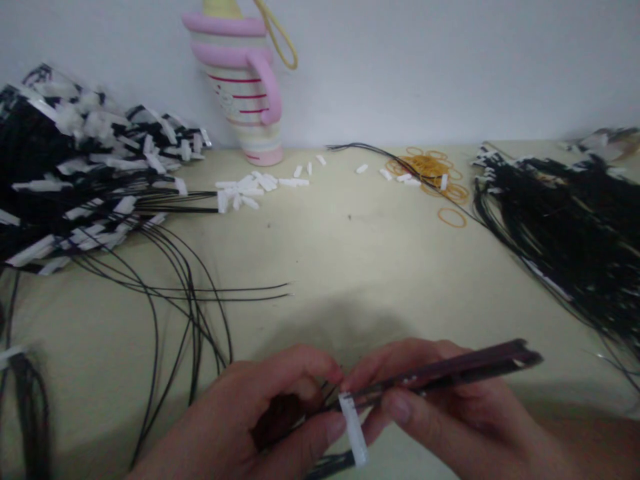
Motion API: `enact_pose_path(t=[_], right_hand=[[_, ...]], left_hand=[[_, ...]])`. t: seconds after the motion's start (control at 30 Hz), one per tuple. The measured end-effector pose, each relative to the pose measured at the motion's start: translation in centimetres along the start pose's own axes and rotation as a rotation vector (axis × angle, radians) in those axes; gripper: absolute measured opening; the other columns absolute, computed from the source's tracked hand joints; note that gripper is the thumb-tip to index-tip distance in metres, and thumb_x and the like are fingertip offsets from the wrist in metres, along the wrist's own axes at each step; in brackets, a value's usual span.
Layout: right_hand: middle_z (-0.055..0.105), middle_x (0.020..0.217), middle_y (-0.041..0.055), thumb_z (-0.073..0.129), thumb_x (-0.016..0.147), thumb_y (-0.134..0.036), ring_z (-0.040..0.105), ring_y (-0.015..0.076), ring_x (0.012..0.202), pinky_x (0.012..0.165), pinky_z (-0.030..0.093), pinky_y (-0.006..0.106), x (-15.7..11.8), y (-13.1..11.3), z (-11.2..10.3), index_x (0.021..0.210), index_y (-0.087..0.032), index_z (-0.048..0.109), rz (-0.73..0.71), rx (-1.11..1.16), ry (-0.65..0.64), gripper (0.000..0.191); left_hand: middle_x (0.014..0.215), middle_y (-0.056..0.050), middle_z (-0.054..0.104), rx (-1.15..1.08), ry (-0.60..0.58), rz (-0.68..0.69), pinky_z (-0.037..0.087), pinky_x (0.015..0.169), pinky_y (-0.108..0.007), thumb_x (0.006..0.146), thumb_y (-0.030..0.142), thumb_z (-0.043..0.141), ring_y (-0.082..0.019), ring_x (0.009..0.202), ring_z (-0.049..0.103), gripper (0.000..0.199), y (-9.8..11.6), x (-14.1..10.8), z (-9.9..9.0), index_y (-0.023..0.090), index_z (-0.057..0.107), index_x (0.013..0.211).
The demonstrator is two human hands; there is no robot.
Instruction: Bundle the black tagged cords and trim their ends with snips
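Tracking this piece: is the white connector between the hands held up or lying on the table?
Held up: the white connector stands beside the left hand, the right hand holding tweezers at its top end.

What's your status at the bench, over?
Left hand gripping black wires and white plastic strip. Right hand holding dark tweezers against the strip. Loose black wires lying left of the hands.

Light: soft diffuse light is falling evenly | Shadow: faint shadow [340, 327] is pooling just beyond the right hand [445, 407] | Focus: overall blur is softening every edge
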State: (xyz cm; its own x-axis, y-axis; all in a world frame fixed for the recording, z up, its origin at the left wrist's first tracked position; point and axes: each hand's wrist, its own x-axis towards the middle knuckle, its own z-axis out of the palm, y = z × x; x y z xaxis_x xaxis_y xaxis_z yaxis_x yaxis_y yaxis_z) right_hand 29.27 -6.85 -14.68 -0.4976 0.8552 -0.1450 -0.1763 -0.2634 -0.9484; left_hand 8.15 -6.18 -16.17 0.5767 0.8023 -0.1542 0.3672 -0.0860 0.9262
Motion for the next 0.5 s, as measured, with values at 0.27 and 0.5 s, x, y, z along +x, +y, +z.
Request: enact_pose_path(t=[0.27, 0.5], right_hand=[[0.068, 0.085, 0.0015, 0.057, 0.085, -0.014, 0.067, 0.0078, 0.081, 0.075, 0.058, 0.018, 0.0, 0.11, 0.32, 0.098, -0.02, 0.062, 0.038, 0.006, -0.008, 0.015], [0.068, 0.082, 0.0027, 0.055, 0.087, -0.016, 0.067, 0.0069, 0.078, 0.075, 0.057, 0.015, 0.06, -0.06, -0.12, 0.096, -0.016, 0.064, 0.073, -0.054, -0.014, 0.013]], left_hand=[[0.066, 0.005, 0.063, -0.036, -0.004, -0.04, 0.038, 0.046, -0.012, 0.087, 0.033, 0.051, -0.008, 0.056, 0.055, 0.013, 0.17, 0.05, -0.04, 0.025, 0.058, 0.079], [0.067, 0.005, 0.065, 0.065, 0.046, 0.016, 0.045, 0.047, -0.013, 0.081, 0.028, 0.055, -0.009, 0.054, 0.06, 0.006, 0.09, -0.06, 0.12, 0.025, 0.059, 0.078]])
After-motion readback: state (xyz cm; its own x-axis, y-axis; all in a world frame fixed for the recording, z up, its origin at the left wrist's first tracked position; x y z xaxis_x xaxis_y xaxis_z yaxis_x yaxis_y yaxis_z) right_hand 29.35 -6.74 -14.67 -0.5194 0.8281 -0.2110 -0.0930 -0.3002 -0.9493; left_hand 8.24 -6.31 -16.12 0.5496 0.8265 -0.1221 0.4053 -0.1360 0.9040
